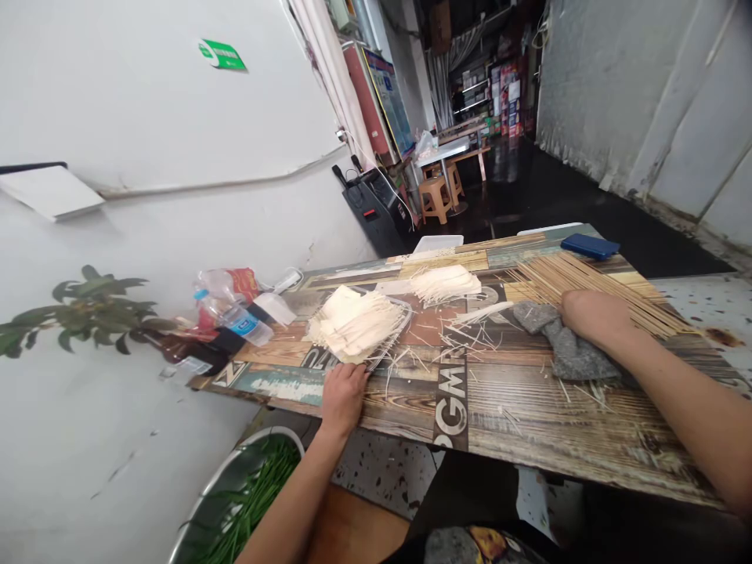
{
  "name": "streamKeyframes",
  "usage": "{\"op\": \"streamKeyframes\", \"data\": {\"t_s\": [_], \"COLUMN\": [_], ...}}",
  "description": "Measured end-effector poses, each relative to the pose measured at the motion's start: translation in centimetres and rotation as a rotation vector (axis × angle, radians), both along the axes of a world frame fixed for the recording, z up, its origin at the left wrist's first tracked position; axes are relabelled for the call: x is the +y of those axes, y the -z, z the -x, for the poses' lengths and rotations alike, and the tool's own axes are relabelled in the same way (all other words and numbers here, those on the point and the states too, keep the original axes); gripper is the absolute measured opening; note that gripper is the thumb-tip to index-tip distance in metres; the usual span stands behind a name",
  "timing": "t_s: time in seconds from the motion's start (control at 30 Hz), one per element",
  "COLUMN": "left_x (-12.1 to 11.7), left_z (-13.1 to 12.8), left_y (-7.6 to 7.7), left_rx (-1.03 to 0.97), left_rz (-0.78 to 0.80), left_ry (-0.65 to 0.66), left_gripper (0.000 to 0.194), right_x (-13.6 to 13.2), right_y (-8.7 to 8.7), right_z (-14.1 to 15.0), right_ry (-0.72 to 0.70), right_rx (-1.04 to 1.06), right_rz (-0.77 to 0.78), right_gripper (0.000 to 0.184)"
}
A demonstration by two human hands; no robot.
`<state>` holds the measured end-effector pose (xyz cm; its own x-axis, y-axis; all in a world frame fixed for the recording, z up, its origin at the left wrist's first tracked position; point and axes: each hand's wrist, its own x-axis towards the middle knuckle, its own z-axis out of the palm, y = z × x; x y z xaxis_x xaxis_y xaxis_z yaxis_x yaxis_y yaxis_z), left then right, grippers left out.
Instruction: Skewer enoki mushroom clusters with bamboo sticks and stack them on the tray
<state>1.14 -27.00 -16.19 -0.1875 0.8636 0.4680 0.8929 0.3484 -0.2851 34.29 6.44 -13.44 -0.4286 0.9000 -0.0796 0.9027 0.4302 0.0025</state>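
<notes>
My left hand [342, 398] is at the table's near edge, its fingers curled at the near side of a clear plastic tray [405, 319]. Heaped in that tray are pale, flat sheets of food [356, 323] with thin sticks poking out. My right hand [594, 317] is closed on a crumpled grey cloth [579, 352] lying on the tabletop; its fingertips are hidden. Just beyond it is a spread of thin bamboo skewers [587, 282]. A second pale stack [446, 282] rests past the tray, and loose sticks [470, 337] are scattered between.
The wood-patterned table [529, 415] carries a blue box [590, 246] at its far right. At the left are a water bottle [240, 319] and a dark brown bottle [182, 352]. A metal basin [193, 501] of green stalks stands below, left of my left arm.
</notes>
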Motion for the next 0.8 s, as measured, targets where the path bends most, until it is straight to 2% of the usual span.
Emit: {"op": "streamKeyframes", "data": {"t_s": [0.13,0.27,0.4,0.47,0.53,0.6,0.67,0.73,0.8], "left_x": [-1.9,-4.1,-5.6,-6.1,-6.2,-5.4,-3.4,-0.5,2.7], "left_z": [1.8,5.8,10.5,11.6,10.9,8.6,5.6,3.0,1.5], "left_y": [-0.6,-1.9,-4.0,-5.1,-5.6,-5.3,-4.3,-3.3,-2.6], "left_rx": [-0.023,-0.051,-0.058,-0.037,-0.004,0.024,0.017,-0.001,-0.005], "left_rz": [0.124,0.184,0.110,0.010,-0.094,-0.147,-0.091,0.006,0.063], "left_ry": [-0.023,-0.136,-0.354,-0.495,-0.589,-0.579,-0.448,-0.303,-0.234], "left_gripper": [0.026,0.024,0.024,0.029,0.039,0.046,0.040,0.031,0.028], "right_x": [-0.2,-0.9,-1.3,-1.2,-1.1,-1.0,-1.0,-1.1,-1.3], "right_y": [-0.1,-0.8,-1.3,-1.4,-1.3,-1.1,-1.0,-1.0,-1.3], "right_z": [0.0,-0.3,-0.4,-0.4,-0.4,-0.4,-0.3,-0.3,-0.4], "right_ry": [0.026,-0.019,-0.034,-0.022,-0.017,-0.020,-0.012,-0.005,-0.010], "right_rx": [-0.024,0.033,0.075,0.082,0.087,0.090,0.088,0.087,0.098], "right_rz": [-0.022,-0.033,-0.027,-0.025,-0.021,-0.018,-0.022,-0.034,-0.059], "right_gripper": [0.023,0.030,0.031,0.031,0.030,0.029,0.029,0.029,0.032]}}
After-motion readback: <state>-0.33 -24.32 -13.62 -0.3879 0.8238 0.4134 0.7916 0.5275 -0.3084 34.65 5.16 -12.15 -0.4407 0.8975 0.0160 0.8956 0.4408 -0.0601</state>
